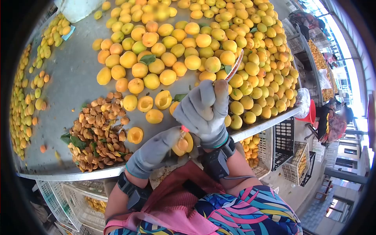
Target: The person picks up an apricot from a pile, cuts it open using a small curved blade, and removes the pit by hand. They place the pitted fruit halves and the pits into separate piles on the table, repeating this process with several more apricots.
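Observation:
My left hand (156, 150), in a grey glove, is closed around a split apricot (181, 145) close to the table's front edge. Just above it, my right hand (205, 107), gloved the same way, grips a knife (235, 66) whose thin curved blade points up and away over the fruit. A small red tip (184, 128) shows between the hands, right by the apricot. Opened apricot halves (135, 135) lie to the left of my hands. Beside them is a heap of brown apricot pits (98, 133) with some green leaves.
Whole apricots (250, 70) cover the far and right side of the metal table (74, 94); greener ones (23, 102) line its left edge. Crates (295, 162) stand below at right, near a red bucket (309, 113). Another person (333, 123) is farther right.

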`<state>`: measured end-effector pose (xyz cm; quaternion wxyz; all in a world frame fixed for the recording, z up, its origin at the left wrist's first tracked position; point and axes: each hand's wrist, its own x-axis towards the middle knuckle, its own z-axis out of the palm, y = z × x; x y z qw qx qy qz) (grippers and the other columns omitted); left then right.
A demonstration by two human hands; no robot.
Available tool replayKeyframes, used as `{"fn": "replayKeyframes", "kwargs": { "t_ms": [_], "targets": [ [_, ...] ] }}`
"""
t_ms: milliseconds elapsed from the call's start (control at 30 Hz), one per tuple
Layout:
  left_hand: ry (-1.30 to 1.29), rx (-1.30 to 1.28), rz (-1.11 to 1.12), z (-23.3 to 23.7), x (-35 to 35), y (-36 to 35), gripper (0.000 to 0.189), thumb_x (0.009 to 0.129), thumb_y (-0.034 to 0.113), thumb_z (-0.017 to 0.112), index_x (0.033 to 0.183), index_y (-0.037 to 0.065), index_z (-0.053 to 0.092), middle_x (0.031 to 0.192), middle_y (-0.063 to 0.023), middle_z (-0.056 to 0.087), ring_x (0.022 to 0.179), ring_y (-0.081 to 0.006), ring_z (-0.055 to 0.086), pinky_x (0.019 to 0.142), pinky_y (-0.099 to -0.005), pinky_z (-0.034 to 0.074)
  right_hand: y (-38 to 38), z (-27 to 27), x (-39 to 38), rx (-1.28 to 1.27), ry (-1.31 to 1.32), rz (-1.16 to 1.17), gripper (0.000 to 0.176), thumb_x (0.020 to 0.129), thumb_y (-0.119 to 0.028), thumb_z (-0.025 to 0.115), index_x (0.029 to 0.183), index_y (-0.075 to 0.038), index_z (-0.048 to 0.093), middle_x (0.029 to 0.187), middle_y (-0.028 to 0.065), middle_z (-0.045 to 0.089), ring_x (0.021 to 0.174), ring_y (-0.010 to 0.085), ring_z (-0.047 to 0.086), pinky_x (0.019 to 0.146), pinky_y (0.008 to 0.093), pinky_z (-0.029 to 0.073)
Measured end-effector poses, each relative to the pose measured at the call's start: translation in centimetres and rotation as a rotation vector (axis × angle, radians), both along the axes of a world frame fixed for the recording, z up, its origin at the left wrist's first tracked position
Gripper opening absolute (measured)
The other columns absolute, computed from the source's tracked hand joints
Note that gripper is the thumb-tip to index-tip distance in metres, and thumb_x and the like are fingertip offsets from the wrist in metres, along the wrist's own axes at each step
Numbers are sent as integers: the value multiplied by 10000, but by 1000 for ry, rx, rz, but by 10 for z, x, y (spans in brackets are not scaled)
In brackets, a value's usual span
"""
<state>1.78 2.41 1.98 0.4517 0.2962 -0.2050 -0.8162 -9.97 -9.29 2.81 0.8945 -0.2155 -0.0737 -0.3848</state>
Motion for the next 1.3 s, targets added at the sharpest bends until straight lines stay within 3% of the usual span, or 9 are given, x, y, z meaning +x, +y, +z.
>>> {"fn": "replayKeyframes", "kwargs": {
  "t_ms": [233, 333, 433, 500, 567, 667, 867, 967, 1300],
  "targets": [
    [-92, 52, 180, -9, -1, 0, 394, 964, 370, 520, 1210, 62, 542, 977, -25, 611, 816, -84, 583, 695, -213, 487, -29, 2, -16, 135, 328, -326, 398, 1017, -398, 380, 920, -103, 629, 457, -85, 228, 329, 64, 251, 334, 228, 241],
    [-22, 98, 314, -14, -3, -2, 306, 940, 264, 583, 1177, 72, 553, 977, -8, 608, 825, -76, 585, 716, -221, 491, -25, 12, -13, 62, 748, -371, 275, 983, -322, 490, 884, -99, 618, 519, -61, 359, 375, 69, 327, 358, 229, 276],
    [-320, -2, 337, -27, -3, -5, 257, 858, 145, 664, 1090, 83, 573, 972, -30, 613, 846, -146, 612, 726, -267, 503, -22, 7, -7, -67, 1062, -326, 176, 930, -245, 587, 929, -77, 639, 605, -36, 507, 416, 75, 430, 392, 221, 332],
    [-1163, -568, 490, -30, -3, -7, 264, 778, 111, 702, 1010, 92, 577, 966, -86, 613, 869, -245, 613, 765, -332, 502, -24, 0, 3, -167, 1266, -308, 256, 888, -248, 659, 1017, -29, 637, 618, -21, 530, 436, 69, 461, 389, 226, 331],
    [-1161, -527, 501, -34, -7, -4, 285, 734, 135, 714, 981, 94, 578, 970, -135, 601, 908, -327, 595, 811, -388, 490, -36, -38, 3, -418, 1330, -441, 293, 865, -203, 672, 1093, -21, 650, 665, -41, 552, 504, 47, 464, 449, 223, 358],
    [-1067, -603, 485, -56, -5, -5, 252, 775, 209, 686, 968, 93, 572, 965, -148, 600, 923, -367, 589, 826, -428, 478, -56, -45, 9, -299, 1356, -254, 337, 851, -148, 662, 1150, 5, 629, 780, -42, 604, 626, 40, 493, 531, 214, 396],
    [-1147, -567, 379, -57, -2, 1, 276, 799, 203, 653, 1035, 100, 553, 1026, -132, 599, 959, -361, 584, 826, -428, 466, -59, -41, 27, -853, 1780, -381, 581, 757, -312, 695, 1219, 12, 557, 955, 184, 666, 887, 278, 659, 780, 362, 497],
    [-1165, -541, 340, -63, -2, 2, 347, 790, 203, 660, 1101, 104, 542, 1100, -136, 595, 1016, -357, 574, 853, -428, 461, -52, -28, 31, -929, 1830, -342, 597, 754, -321, 695, 1238, -7, 542, 1033, 193, 657, 985, 324, 634, 833, 384, 485],
    [-1311, -537, 301, -54, -3, 3, 250, 784, 131, 661, 1016, 79, 586, 967, -144, 630, 902, -363, 603, 787, -416, 483, -55, -32, 26, -880, 1828, -203, 633, 730, -332, 711, 1236, -2, 523, 952, 172, 661, 895, 305, 646, 797, 371, 496]
  ]
}}
